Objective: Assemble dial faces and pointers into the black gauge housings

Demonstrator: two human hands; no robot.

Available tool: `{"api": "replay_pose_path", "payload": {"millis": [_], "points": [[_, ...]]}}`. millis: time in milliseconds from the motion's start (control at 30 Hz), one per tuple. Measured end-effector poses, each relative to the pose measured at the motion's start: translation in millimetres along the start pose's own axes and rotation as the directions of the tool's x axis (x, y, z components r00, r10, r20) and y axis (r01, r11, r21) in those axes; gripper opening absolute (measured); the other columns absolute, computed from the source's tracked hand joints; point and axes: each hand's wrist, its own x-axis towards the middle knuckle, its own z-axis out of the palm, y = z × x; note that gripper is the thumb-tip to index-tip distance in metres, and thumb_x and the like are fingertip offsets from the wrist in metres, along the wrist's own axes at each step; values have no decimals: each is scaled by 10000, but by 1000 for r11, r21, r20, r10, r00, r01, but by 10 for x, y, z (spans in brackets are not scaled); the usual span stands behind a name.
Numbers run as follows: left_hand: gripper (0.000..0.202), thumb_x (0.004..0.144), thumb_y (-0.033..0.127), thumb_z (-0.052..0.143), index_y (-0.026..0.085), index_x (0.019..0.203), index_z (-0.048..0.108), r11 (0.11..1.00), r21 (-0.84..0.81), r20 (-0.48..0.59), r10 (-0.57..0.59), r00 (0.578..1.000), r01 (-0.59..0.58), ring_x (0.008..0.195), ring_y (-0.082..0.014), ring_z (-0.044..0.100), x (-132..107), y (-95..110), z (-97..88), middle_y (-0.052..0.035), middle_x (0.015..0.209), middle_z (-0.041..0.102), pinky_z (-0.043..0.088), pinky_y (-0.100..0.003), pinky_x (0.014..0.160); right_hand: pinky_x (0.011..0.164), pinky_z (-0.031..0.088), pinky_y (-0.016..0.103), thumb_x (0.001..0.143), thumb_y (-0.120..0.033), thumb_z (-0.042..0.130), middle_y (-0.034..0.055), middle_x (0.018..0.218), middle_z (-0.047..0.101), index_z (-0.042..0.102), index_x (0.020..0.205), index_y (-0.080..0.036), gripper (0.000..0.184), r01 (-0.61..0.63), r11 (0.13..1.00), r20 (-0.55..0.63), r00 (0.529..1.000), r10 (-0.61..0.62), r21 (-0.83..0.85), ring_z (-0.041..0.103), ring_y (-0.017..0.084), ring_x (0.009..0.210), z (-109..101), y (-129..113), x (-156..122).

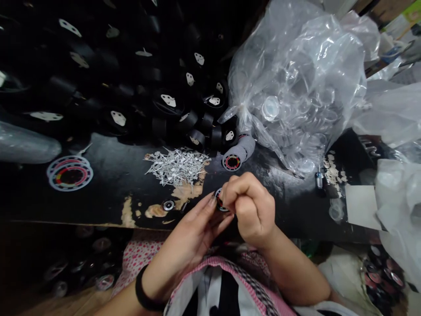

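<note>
In front of my body, my left hand (202, 224) grips a small round gauge dial (218, 202) with red and dark markings by its edge. Curled into a fist, my right hand (250, 206) presses in over the dial's right side. Whatever its fingers may pinch is hidden, and most of the dial is covered too. Just beyond the hands lies a fanned stack of round dial discs (232, 162), the front one printed face up. A heap of small white pointers (177, 166) is to its left. A small ring-shaped part (169, 205) rests left of my left hand.
Many black round housings (197, 138) with white plates crowd the back left. A clear plastic bag (296, 83) of transparent round covers bulges at the back right. Larger dial discs (73, 177) lie at the left. A white card (362, 206) sits at the right of the worn black table (108, 188).
</note>
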Motion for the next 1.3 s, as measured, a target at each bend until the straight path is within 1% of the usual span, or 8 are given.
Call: {"api": "replay_pose_path", "payload": {"millis": [133, 267, 500, 667, 733, 867, 1067, 1300], "points": [[268, 825, 282, 757, 189, 1074, 721, 1000, -7, -38, -23, 999, 23, 1006, -241, 726, -3, 12, -8, -93, 1114, 762, 547, -389, 977, 546, 402, 259, 937, -134, 416, -58, 601, 415, 595, 928, -246, 211, -2, 989, -217, 975, 34, 147, 373, 95, 494, -309, -54, -3], [248, 925, 270, 613, 124, 1103, 705, 997, -50, -79, -66, 995, 62, 1060, -272, 714, -23, 45, -3, -154, 1137, 751, 567, -378, 958, 568, 407, 275, 895, -196, 457, -62, 563, 403, 581, 897, -223, 126, -27, 997, -543, 840, -13, -66, 383, 103, 482, -915, 120, -120], [320, 902, 374, 632, 156, 1120, 718, 997, 45, -208, 73, 975, -65, 1169, -307, 657, 13, 121, -70, -151, 1238, 714, 610, -362, 886, 670, 479, 322, 936, -264, 453, -28, 678, 543, 597, 921, -206, 156, -250, 905, -606, 795, -11, -343, 559, 143, 617, -1538, 352, -431], [341, 769, 409, 792, 167, 1008, 767, 954, 186, -143, 264, 954, -236, 1073, -300, 696, -27, 83, 20, -124, 1151, 751, 613, -368, 888, 925, 439, 374, 917, -177, 570, 40, 989, 665, 664, 997, -218, 130, -103, 577, -367, 857, -362, -810, 596, 199, 996, -1055, -98, -356], [361, 746, 427, 812, 185, 1013, 779, 941, 220, -113, 285, 952, -256, 1078, -300, 695, -45, 72, 67, -113, 1136, 757, 619, -344, 868, 846, 446, 343, 930, -172, 576, 29, 943, 683, 662, 998, -216, 118, 12, 625, -116, 980, -163, -781, 603, 182, 914, -746, -182, -263], [338, 722, 439, 833, 307, 1030, 784, 921, 275, -99, 314, 944, -277, 1238, -299, 612, -57, 75, 34, -36, 1252, 719, 605, -299, 880, 733, 394, 353, 965, -199, 552, 47, 873, 687, 670, 956, -153, 127, 129, 624, 212, 975, 60, -771, 568, 192, 803, -276, -110, -105], [369, 757, 437, 810, 351, 1112, 755, 887, 340, -80, 357, 931, -311, 1323, -264, 542, -24, 32, -79, 7, 1361, 656, 511, -301, 1031, 701, 355, 348, 928, -145, 516, 50, 767, 621, 635, 799, -135, 175, 236, 503, 259, 966, -25, -831, 504, 194, 743, -167, 36, -21], [494, 696, 563, 800, 337, 1133, 751, 825, 495, -174, 403, 899, -274, 1371, -319, 483, -92, 82, -48, -1, 1360, 655, 385, -401, 1140, 682, 404, 263, 860, -132, 634, -18, 732, 626, 626, 811, -158, 56, -78, 694, 68, 981, 179, -716, 545, 121, 678, -88, -116, 18]]}}
